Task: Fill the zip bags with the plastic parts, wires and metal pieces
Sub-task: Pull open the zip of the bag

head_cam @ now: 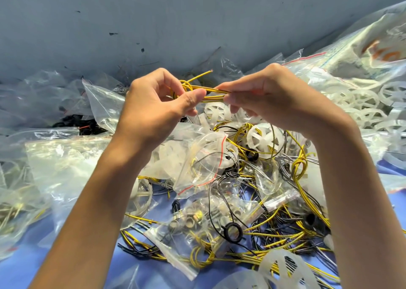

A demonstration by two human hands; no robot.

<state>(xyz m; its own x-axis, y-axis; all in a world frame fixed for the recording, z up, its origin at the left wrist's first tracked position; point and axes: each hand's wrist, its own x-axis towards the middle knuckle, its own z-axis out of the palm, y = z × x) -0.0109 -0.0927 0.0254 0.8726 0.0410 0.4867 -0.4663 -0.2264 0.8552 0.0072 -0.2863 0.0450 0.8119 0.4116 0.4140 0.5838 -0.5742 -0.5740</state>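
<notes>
Nearest the lens, one white plastic wheel (283, 266) lies over loose yellow wires (274, 244) on the blue surface (19, 273), and two bare forearms rise past it from the bottom edge. Just beyond, one small zip bag (197, 220) holds metal pieces, with a black ring (234, 231) touching it; at least three such rings show in the tangle. Further up, a second zip bag with a red strip (204, 163) lies crumpled under the wrists. Both hands are raised above the pile, close together: the left hand (158, 104) pinches the looped end of one yellow wire bundle (211, 91) between thumb and curled fingers, while the right hand (270, 97) pinches its straight strands between thumb and forefinger. Loose wheels and clear bags are too many to count. Off to the far right sits a large bag of white wheels (362, 69), and behind everything stands a scuffed grey wall (175, 14).
</notes>
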